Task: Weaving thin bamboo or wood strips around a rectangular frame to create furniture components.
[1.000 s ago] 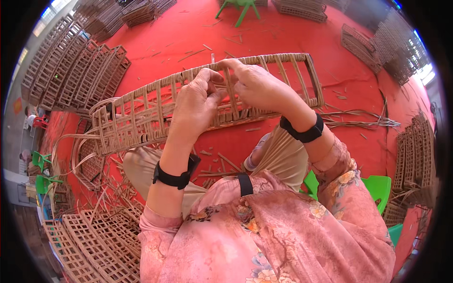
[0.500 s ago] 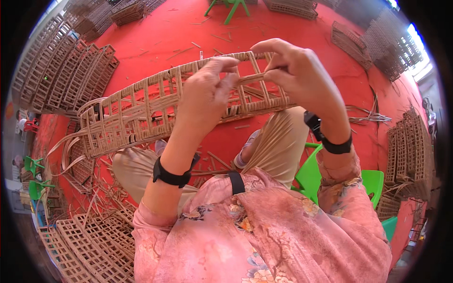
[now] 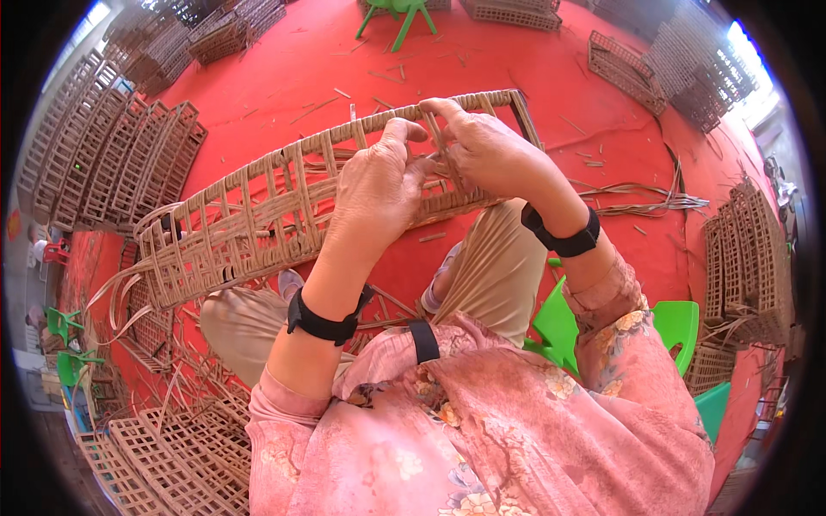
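Long woven basket [image 3: 327, 136] in front of a seated person, lying on a slant, with its right end higher in view than its left. The left hand [image 3: 379, 185] is at the near side of the basket, right of its middle; the fingers are bent, the thumb and index fingertip stand apart, and both point toward an upright strip [image 3: 438, 136] of the basket. The right hand [image 3: 495, 155] is at the right part of the basket, index finger extended to the upper rim and the other fingers curled beside the same strip. Whether either hand pinches the strip cannot be told, as the fingers overlap it. Black wristbands [image 3: 325, 322] encircle both wrists, on the near side of the basket.

Pale loose strands [image 3: 112, 288] curve out from the basket's left end. Left of the basket stand stacked woven frames [image 3: 103, 155]; nearer the person than its left end lies a group of lattice panels [image 3: 163, 456]. Beyond the basket, a red floor covering [image 3: 258, 112] bears scattered scraps, and a green stool [image 3: 403, 34] stands farther off. Right of the basket lies a bundle of strands [image 3: 658, 205]; a green chair [image 3: 675, 327] is nearer the person than its right end.
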Tool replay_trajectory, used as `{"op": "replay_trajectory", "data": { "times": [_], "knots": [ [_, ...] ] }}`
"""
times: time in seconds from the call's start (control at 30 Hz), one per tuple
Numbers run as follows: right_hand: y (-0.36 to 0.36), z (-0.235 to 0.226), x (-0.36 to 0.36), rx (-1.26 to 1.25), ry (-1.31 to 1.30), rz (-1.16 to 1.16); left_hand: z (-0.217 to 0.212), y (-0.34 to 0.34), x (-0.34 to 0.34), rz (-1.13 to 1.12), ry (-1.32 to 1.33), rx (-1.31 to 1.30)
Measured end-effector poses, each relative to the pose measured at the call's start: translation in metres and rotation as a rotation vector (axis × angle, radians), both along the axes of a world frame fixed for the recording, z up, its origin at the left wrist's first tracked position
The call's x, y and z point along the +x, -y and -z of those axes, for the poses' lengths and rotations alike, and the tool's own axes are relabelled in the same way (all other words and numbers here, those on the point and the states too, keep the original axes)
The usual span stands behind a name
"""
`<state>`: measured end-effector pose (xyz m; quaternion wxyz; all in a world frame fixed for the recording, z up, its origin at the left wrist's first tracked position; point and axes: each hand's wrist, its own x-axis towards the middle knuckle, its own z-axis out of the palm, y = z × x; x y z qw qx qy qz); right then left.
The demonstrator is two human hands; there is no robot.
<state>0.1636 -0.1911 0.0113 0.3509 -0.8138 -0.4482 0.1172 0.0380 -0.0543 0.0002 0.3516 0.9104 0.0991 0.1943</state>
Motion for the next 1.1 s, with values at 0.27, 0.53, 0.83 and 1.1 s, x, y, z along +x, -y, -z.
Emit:
{"op": "replay_trajectory", "data": {
  "times": [0.27, 0.53, 0.83, 1.1],
  "knots": [
    [0.025, -0.005, 0.005, 0.132, 0.075, -0.091, 0.005, 0.008, 0.011, 0.022, 0.139, 0.109],
    [0.080, -0.041, 0.001, 0.306, 0.048, 0.078, 0.001, 0.036, 0.039, 0.291, 0.163, -0.352],
    [0.060, 0.001, 0.028, 0.098, -0.108, 0.206, -0.008, 0.053, 0.041, -0.039, 0.091, -0.033],
    [0.061, 0.005, 0.048, 0.127, -0.194, -0.005, 0.026, 0.044, 0.067, 0.059, 0.252, -0.070]
  ]
}}
